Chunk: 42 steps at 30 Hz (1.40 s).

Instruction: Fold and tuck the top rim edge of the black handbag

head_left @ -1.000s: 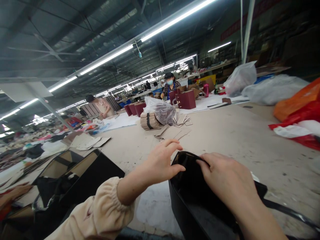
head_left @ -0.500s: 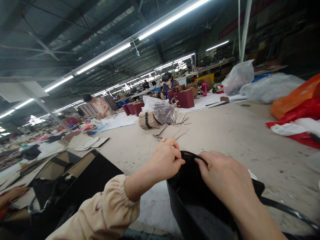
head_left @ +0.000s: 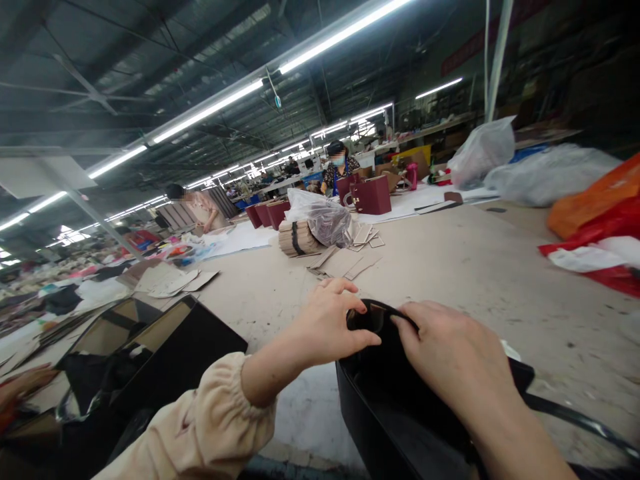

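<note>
A black handbag (head_left: 361, 415) stands at the table's near edge with its mouth facing up and its dark inside showing. My right hand (head_left: 453, 340) grips the far rim, thumb inside and fingers over the outer face. Beside that rim, at its left end, my left hand (head_left: 336, 321) is open, with thumb and forefinger apart around a small brownish patch on the lining. Whether its fingertips touch the bag is hard to tell. A black strap (head_left: 575, 417) trails from the bag to the right.
Black open bag bodies (head_left: 190, 353) stand at left, with another person's hand (head_left: 30, 387) beside them. Ahead lie a banded bundle of card strips (head_left: 295, 239), a clear plastic bag (head_left: 323, 217) and loose card pieces (head_left: 345, 262). Maroon bags (head_left: 373, 195) and co-workers are farther back; red and orange plastic bags (head_left: 595, 207) lie right.
My left hand has let go of the rim, its thumb and forefinger spreading from a pinch. My right hand keeps its grip. The view has shifted slightly.
</note>
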Each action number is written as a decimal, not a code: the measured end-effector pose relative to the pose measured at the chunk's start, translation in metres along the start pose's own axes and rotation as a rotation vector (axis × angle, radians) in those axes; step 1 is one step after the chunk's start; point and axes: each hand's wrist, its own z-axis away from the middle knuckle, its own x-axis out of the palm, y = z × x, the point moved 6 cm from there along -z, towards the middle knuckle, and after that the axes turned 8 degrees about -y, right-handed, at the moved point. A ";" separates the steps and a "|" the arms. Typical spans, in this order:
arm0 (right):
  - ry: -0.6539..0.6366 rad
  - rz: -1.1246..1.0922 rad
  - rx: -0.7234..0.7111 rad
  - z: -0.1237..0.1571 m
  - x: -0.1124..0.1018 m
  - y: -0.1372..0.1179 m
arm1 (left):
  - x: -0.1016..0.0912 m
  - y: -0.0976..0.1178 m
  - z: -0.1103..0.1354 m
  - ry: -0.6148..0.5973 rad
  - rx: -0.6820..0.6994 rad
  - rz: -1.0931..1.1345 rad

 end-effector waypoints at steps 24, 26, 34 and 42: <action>0.040 0.003 0.022 -0.002 -0.002 0.005 | 0.004 -0.007 -0.015 0.085 0.056 0.135; 0.033 0.004 0.027 -0.002 -0.002 0.005 | 0.004 -0.009 -0.016 0.091 0.062 0.145; 0.058 0.016 -0.005 -0.001 0.000 0.003 | 0.002 -0.011 -0.023 0.074 0.038 0.010; 0.057 0.024 -0.001 0.000 -0.002 0.002 | 0.005 -0.008 -0.025 0.080 0.053 -0.082</action>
